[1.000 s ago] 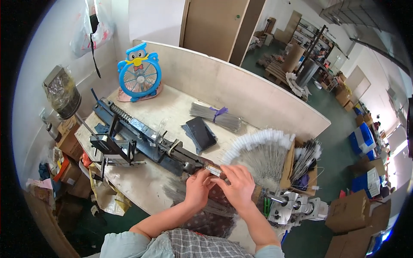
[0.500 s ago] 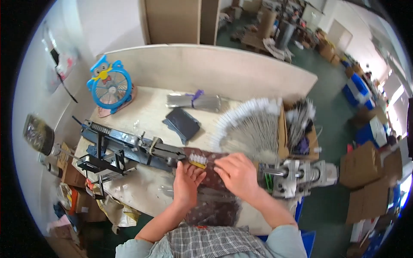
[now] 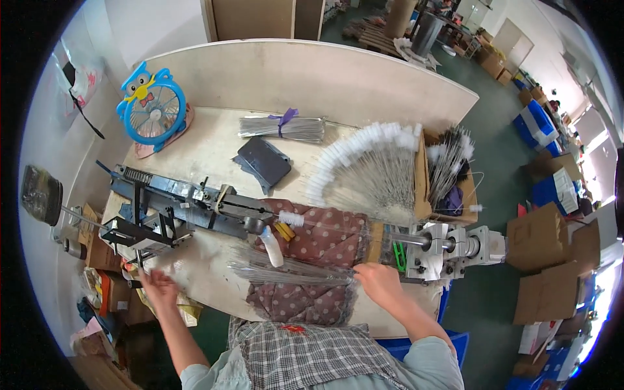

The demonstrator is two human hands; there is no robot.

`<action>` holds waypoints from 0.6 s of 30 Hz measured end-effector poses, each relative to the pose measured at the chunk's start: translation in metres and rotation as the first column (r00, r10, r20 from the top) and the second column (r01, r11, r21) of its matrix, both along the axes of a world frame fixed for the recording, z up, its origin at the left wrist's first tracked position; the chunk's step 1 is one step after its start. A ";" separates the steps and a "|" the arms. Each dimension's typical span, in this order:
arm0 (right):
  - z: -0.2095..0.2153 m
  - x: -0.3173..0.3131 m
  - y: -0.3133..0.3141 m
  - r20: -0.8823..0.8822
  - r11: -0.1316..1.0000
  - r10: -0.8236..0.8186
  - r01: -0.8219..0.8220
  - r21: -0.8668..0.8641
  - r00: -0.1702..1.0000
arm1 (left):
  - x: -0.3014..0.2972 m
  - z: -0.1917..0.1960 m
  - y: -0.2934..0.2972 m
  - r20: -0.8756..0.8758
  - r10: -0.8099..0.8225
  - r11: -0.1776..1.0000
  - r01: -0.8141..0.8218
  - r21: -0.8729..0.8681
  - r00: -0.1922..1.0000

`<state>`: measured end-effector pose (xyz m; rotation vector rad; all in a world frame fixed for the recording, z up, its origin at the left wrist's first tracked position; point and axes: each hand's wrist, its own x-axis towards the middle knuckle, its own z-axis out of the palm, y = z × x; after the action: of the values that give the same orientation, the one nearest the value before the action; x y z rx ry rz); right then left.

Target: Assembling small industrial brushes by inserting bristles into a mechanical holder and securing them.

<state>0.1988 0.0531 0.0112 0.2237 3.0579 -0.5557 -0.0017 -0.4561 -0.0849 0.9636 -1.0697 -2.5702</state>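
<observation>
Head view, only one I've got. I see the left hand [image 3: 159,287] low on the left, fingers just beside the lever [image 3: 139,257] under the black frame [image 3: 140,235]. Blurred there; I can't tell if the fingers close on the lever or only touch it. The right hand [image 3: 380,283] is at the right end of the loose wires [image 3: 292,272], fingers drawn together; can't tell from here if a wire is pinched between them.

The loose wires lie across the dotted mat [image 3: 331,229], spilling past its left edge. Above them, I have the white brush [image 3: 291,219] at the right tip of the long jig [image 3: 218,205], a thin wire running right from it toward the spindle [image 3: 422,242]; its far end is too fine for me to make out. Yellow piece [image 3: 284,231] just below the brush, white tube [image 3: 271,247] tilted beside it.

Farther back on the table [image 3: 214,146]: tied bundle [image 3: 260,127], dark slab on cloth [image 3: 272,164], blue fan [image 3: 156,114] at far left. Finished-looking brushes [image 3: 383,162] spread in an arc, left of the carton [image 3: 421,172], which holds more of them.
</observation>
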 end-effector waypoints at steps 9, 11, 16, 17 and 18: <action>0.032 -0.001 0.005 0.030 0.997 0.017 -0.019 0.073 0.999 | -0.010 -0.015 -0.041 0.020 0.109 0.963 -0.101 -0.249 0.994; 0.033 0.000 0.003 0.054 0.997 0.018 -0.022 0.079 0.998 | 0.005 -0.005 0.020 0.001 0.075 0.977 -0.073 -0.199 0.997; 0.031 -0.002 0.005 0.087 0.992 0.066 -0.075 0.101 0.994 | 0.038 -0.031 0.117 -0.245 -0.524 0.744 0.579 0.333 0.815; 0.027 -0.004 0.005 0.088 0.992 0.064 -0.074 0.105 0.994 | 0.047 0.014 0.163 -0.161 -0.596 0.752 0.617 0.232 0.786; 0.024 -0.002 0.000 0.060 0.990 0.082 -0.088 0.114 0.995 | 0.057 0.066 0.213 -0.084 -0.648 0.747 0.653 0.128 0.757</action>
<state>0.1970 0.0534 0.0349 0.1081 3.0316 -0.3603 0.0555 -0.2433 -0.0189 0.6336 -1.4230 -3.2499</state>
